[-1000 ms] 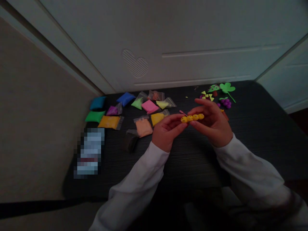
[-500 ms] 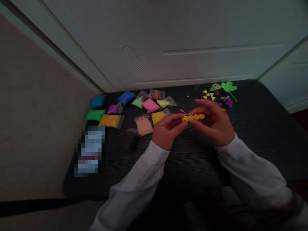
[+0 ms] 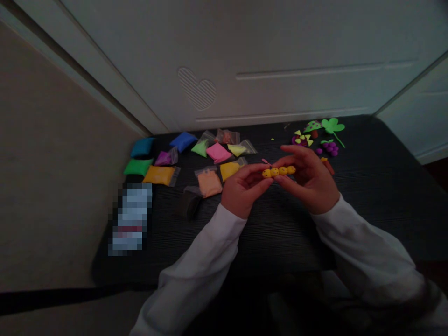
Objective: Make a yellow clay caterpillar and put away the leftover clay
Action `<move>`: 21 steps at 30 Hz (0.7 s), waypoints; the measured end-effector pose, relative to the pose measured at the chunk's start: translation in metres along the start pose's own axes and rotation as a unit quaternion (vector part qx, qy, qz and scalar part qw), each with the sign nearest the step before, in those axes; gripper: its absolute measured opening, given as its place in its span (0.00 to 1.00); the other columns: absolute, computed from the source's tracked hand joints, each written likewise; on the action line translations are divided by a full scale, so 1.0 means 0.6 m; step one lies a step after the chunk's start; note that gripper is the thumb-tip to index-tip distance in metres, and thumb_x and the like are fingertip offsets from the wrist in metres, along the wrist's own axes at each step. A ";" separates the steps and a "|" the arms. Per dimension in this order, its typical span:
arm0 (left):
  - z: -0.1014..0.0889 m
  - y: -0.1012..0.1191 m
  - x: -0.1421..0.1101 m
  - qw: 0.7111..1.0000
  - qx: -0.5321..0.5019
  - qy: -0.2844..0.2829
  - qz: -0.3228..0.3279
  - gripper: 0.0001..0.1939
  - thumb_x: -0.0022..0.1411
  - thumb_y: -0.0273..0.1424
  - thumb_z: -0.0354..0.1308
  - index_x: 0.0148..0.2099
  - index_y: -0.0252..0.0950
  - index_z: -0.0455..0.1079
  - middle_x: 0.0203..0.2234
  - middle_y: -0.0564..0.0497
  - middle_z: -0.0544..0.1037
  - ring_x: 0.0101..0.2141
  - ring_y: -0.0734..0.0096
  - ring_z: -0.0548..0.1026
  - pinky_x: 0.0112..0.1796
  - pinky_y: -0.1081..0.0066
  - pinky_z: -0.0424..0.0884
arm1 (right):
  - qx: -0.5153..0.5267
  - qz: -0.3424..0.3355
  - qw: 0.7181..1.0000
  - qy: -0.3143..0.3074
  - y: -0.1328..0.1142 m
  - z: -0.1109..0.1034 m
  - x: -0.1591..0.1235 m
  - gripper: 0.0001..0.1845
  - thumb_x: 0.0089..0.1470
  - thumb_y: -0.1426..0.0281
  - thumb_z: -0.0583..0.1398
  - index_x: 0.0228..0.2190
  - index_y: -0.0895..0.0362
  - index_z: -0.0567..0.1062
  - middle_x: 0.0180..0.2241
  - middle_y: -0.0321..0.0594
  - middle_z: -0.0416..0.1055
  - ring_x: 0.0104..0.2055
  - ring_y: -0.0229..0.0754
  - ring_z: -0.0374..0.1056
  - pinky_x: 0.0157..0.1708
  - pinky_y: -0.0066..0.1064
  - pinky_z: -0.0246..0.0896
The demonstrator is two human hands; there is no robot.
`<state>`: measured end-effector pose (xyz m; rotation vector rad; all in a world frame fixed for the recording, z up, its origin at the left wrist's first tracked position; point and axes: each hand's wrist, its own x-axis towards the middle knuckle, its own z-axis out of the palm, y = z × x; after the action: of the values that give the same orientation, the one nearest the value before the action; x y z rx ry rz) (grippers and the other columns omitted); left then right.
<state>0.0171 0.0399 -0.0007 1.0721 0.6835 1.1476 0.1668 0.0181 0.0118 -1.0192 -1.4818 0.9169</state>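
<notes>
left hand (image 3: pixel 243 190) and right hand (image 3: pixel 308 179) pinch opposite ends of a row of yellow dotted clay balls (image 3: pixel 279 171), held above the black desk (image 3: pixel 385 219).

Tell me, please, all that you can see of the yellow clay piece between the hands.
The yellow piece is a short row of four round balls, joined side by side, like a small caterpillar. Its surface looks like soft matt modelling clay, with small dark dots. It lies almost level, held between the fingertips of the left hand and the right hand, above a dark table. A thin pink strip sits just above its left end; whether they are joined, I cannot tell.
</notes>
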 end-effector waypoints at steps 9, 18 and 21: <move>-0.001 0.000 0.000 1.000 0.019 0.004 0.011 0.11 0.45 0.23 0.63 0.35 0.37 0.72 0.31 0.54 0.77 0.34 0.75 0.75 0.40 0.71 0.72 | -0.015 -0.001 1.000 -0.001 0.004 -0.001 0.001 0.29 0.46 0.73 0.62 0.49 0.48 0.60 0.37 0.36 0.69 0.41 0.40 0.67 0.46 0.38 0.63; -0.002 -0.004 -0.002 1.000 0.012 -0.011 0.000 0.15 0.45 0.23 0.63 0.39 0.38 0.71 0.34 0.53 0.78 0.37 0.72 0.75 0.42 0.68 0.71 | -0.009 0.001 1.000 -0.003 0.002 -0.001 0.000 0.28 0.46 0.74 0.62 0.48 0.48 0.61 0.37 0.36 0.68 0.41 0.40 0.67 0.45 0.37 0.63; -0.003 -0.005 -0.001 1.000 0.008 -0.016 -0.004 0.15 0.45 0.23 0.63 0.38 0.37 0.71 0.34 0.52 0.78 0.37 0.71 0.75 0.42 0.67 0.71 | -0.005 0.004 1.000 0.002 0.001 -0.001 0.000 0.28 0.46 0.73 0.62 0.48 0.48 0.61 0.37 0.36 0.68 0.41 0.40 0.67 0.45 0.37 0.63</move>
<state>0.0165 0.0396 -0.0039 1.0976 0.6731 1.1171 0.1674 0.0182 0.0112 -1.0343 -1.4814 0.9132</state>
